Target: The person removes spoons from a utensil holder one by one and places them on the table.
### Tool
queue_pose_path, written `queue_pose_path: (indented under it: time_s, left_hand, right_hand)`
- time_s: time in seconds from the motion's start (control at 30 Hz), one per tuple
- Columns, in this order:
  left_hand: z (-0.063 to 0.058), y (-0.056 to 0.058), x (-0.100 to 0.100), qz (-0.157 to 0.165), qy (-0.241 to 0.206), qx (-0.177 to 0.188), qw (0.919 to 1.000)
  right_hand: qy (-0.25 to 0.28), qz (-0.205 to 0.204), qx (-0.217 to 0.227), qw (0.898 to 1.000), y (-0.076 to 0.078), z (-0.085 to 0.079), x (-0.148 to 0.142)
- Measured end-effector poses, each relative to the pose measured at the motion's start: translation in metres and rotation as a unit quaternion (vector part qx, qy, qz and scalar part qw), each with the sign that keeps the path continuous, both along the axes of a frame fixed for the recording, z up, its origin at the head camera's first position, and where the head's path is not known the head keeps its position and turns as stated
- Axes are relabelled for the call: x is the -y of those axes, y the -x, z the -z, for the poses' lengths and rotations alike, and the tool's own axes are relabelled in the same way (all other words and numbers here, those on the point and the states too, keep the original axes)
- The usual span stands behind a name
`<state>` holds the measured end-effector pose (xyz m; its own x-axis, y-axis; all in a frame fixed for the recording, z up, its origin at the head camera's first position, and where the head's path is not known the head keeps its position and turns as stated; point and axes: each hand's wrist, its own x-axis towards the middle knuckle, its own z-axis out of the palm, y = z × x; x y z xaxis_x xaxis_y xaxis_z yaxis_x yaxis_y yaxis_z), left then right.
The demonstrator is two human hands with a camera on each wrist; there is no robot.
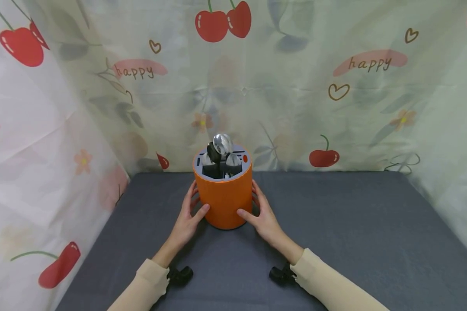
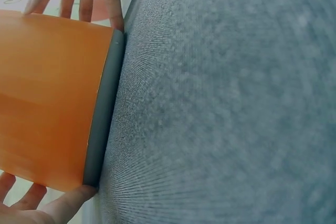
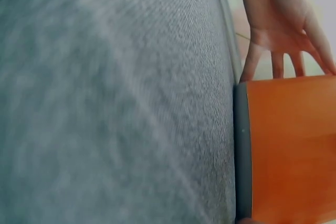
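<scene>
**Orange holder upright b/w both hands**

I've got a smooth orange cylindrical utensil holder (image 1: 225,198) clasped from both sides: L hand (image 1: 187,217) on one flank, R hand (image 1: 264,218) on the other, thumbs on the near wall, fingers round the sides. Below the grip, its dark grey base band (image 2: 105,108) meets the dark grey woven tablecloth (image 1: 334,233); can't rule out a hairline gap.

Step in hand, as I judge it: steadying/positioning the holder. To do it well I'd match pressure L & R, hold both palms at equal ht, and move both arms as one, w/o twist. Contents look loose & top-heavy, so slow is best, esp. on set-down: base flat, then ease off both sides together.

Orientation: long axis approx vert., mouth up. Above the grip, the pale lilac slotted top insert (image 1: 247,166) has its big opening on the thumb side, narrow slots mostly towards the far side, red oval spot (image 1: 245,158) on the R-hand side. A shiny silver round-headed utensil (image 1: 222,144) sticks up past the rim, w/ a black utensil head (image 1: 213,153) just beside it, L-hand side.
</scene>
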<state>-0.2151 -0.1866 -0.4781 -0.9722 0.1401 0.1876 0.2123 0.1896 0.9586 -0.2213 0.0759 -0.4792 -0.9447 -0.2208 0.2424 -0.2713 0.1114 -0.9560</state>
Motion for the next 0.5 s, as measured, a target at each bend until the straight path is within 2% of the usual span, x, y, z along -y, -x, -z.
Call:
queue_pose_path:
  time_s: [0.23, 0.5]
  left_hand:
    - [0.0005, 0.0011, 0.001, -0.005, -0.012, -0.004, 0.9999]
    - [-0.0007, 0.0005, -0.0001, -0.01, -0.015, -0.014, 0.9997]
  right_hand:
    - [-0.005, 0.015, -0.005, 1.0, -0.0011, -0.001, 0.0037]
    - [0.024, 0.022, 0.012, 0.999, -0.003, -0.0039, 0.0058]
